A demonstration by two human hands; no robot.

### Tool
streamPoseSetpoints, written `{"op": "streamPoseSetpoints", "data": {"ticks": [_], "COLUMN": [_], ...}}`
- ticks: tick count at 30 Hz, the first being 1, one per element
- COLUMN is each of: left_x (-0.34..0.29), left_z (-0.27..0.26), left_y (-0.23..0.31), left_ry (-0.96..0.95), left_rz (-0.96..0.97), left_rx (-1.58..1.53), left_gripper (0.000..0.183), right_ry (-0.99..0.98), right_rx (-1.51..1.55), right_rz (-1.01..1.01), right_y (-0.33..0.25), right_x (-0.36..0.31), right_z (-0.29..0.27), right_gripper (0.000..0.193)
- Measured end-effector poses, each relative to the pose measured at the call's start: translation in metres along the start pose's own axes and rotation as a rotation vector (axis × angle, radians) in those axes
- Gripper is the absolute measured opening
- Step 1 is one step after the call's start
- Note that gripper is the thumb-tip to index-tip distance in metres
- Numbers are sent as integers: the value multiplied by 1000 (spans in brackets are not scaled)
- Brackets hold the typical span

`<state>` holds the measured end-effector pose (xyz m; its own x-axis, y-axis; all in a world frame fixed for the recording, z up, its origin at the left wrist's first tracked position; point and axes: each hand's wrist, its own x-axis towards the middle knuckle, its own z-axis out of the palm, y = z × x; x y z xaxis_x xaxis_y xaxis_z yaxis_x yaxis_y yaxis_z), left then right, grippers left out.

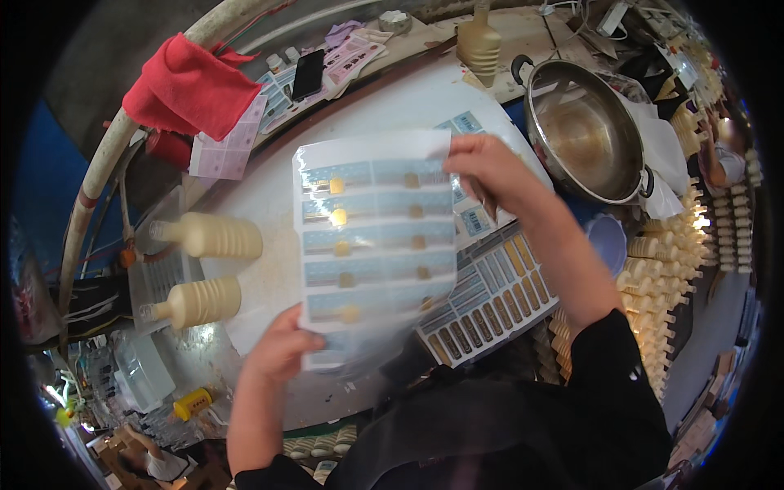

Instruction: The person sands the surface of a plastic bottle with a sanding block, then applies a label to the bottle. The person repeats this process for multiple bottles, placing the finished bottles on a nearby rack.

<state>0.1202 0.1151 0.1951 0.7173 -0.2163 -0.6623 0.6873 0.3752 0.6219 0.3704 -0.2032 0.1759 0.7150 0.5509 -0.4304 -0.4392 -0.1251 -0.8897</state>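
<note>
Between both hands I hold up a translucent sheet of labels [380,237], printed with rows of pale blue strips bearing gold patches. My left hand [282,347] pinches its lower left corner between thumb and fingers. At the upper right corner, my right hand [494,171] grips the edge with closed fingers. A small dark shape shows under that hand; what it is I cannot make out. Below and right of the raised sheet lies another label sheet [494,298] with gold and dark strips. Left of it, two cream ribbed bottles [220,236] lie on their sides on the white table [269,171].
A wide two-handled metal pan [584,131] stands at the right, near a lavender bowl [605,242] and many stacked cream bottles [661,282]. Another ribbed bottle [480,51] stands at the back. A red cloth [192,86] hangs over a curved pipe, near a black phone [308,75].
</note>
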Motion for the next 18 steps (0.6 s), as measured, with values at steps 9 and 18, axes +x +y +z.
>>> {"op": "streamPoseSetpoints", "data": {"ticks": [9, 18], "left_x": [77, 94], "left_z": [87, 118], "left_y": [-72, -95], "left_ry": [-34, -27], "left_rz": [55, -48], "left_rx": [-536, -565], "left_gripper": [65, 65], "right_ry": [-79, -155], "right_rx": [-793, -972], "right_rz": [-341, -292], "right_y": [-134, -137], "right_x": [19, 38], "right_z": [26, 43], "right_gripper": [33, 36]}}
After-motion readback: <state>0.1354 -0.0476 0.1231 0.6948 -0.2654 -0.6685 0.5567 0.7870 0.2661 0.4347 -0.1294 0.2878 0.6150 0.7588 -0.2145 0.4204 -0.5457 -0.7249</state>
